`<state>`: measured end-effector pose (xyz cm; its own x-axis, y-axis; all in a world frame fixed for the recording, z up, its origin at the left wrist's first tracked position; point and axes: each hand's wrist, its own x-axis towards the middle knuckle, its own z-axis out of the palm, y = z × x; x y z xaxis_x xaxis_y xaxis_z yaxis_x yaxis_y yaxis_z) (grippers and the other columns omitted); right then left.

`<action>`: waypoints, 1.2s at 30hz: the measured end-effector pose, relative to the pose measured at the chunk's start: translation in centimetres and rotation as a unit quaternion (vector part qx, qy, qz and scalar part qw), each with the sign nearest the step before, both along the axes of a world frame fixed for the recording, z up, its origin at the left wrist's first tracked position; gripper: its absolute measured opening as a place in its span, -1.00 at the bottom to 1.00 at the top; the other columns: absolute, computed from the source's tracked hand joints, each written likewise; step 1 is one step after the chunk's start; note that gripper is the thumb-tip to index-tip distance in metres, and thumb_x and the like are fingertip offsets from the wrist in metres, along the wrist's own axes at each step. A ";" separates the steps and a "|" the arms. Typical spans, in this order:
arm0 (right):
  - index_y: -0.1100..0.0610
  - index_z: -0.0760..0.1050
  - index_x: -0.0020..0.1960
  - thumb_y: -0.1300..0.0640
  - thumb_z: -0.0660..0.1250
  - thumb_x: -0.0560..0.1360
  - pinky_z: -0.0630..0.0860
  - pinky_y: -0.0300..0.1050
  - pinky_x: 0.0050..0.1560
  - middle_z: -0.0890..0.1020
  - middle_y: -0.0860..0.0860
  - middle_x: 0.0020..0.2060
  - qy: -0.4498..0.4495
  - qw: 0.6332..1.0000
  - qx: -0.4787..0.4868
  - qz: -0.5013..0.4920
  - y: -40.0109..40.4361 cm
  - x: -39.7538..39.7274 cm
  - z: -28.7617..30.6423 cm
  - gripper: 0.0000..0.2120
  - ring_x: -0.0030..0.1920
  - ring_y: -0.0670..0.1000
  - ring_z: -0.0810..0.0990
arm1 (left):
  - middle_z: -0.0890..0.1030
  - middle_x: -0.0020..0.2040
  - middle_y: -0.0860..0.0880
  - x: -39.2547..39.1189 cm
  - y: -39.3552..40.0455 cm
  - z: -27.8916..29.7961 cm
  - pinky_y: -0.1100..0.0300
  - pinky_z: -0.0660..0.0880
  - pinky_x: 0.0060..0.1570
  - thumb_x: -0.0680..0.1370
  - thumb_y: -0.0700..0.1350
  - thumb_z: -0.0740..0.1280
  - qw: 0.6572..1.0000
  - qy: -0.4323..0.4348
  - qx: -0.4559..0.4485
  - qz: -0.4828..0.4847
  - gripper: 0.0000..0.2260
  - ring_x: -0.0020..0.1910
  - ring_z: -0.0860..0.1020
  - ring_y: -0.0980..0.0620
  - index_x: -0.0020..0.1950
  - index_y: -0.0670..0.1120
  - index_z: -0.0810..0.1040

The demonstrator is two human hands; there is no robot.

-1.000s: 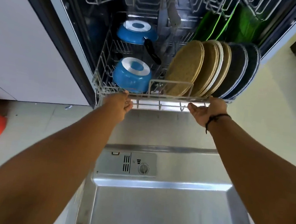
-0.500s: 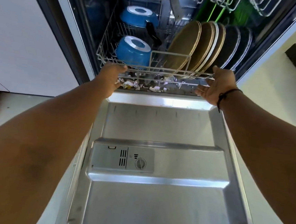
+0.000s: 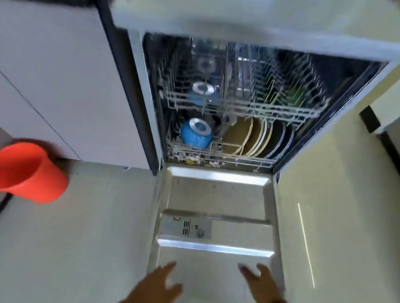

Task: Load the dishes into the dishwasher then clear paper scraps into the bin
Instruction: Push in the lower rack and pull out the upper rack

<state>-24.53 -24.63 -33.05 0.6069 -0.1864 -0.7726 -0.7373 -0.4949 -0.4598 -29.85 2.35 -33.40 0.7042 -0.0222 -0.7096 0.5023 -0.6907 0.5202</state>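
The dishwasher is seen open, its door folded down flat toward the near side, with the detergent compartment set in the inner panel left of centre. Both racks are seated inside the tub. In the lower rack a blue bowl is held upside down at the left, and a row of plates is stood on edge to its right, tan ones nearer the middle and dark ones further right. A second blue bowl can be made out through the wires of the upper rack, and something green is glimpsed at the right, though it is too blurred to be named. Small paper scraps are scattered along the tub floor just under the front edge of the lower rack. The left hand and the right hand are held over the near part of the door with fingers spread and relaxed, nothing being grasped by either; whether the door is touched cannot be told. A dark band is worn at the right wrist. An orange bin is stood on the floor at the left, beside the pale cabinets, well apart from the door.
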 end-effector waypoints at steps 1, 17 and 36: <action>0.19 0.14 0.51 -0.62 0.30 -0.05 0.31 -0.10 0.30 0.43 0.15 0.38 0.013 0.996 -0.034 0.086 -0.1 -2.5 2.6 0.36 0.36 0.11 0.42 | 0.25 0.50 0.12 -2.7 -0.2 4.1 0.24 0.24 0.40 0.16 0.66 0.00 1.000 -0.001 -0.002 -0.026 -0.08 0.41 0.36 0.11 0.45 0.29 0.11; 0.03 -0.07 0.57 -0.18 0.18 0.54 0.26 -0.01 0.42 0.25 0.05 0.50 -0.115 0.855 -0.280 0.421 13.0 -10.6 25.9 -0.26 0.49 0.09 0.20 | 0.22 0.54 -0.01 -8.5 13.7 28.3 0.13 0.20 0.43 0.55 0.21 0.23 0.958 -0.098 0.105 -0.248 -0.32 0.48 0.25 -0.01 0.56 -0.01 0.07; 0.04 0.03 0.53 -0.16 0.26 0.46 0.36 0.09 0.33 0.30 0.05 0.45 -0.187 0.856 -0.342 0.341 7.1 3.3 31.2 -0.24 0.43 0.13 0.23 | 0.18 0.55 -0.04 8.8 6.9 31.3 0.00 0.22 0.44 0.55 0.20 0.25 0.942 -0.182 0.129 -0.251 -0.32 0.49 0.21 -0.05 0.56 -0.01 0.08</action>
<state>-21.18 -17.49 -1.82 0.9356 -0.0225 -0.3523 -0.0356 -0.9989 -0.0306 -21.08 9.28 -2.11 0.8490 -0.2766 -0.4502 -0.1002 -0.9208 0.3769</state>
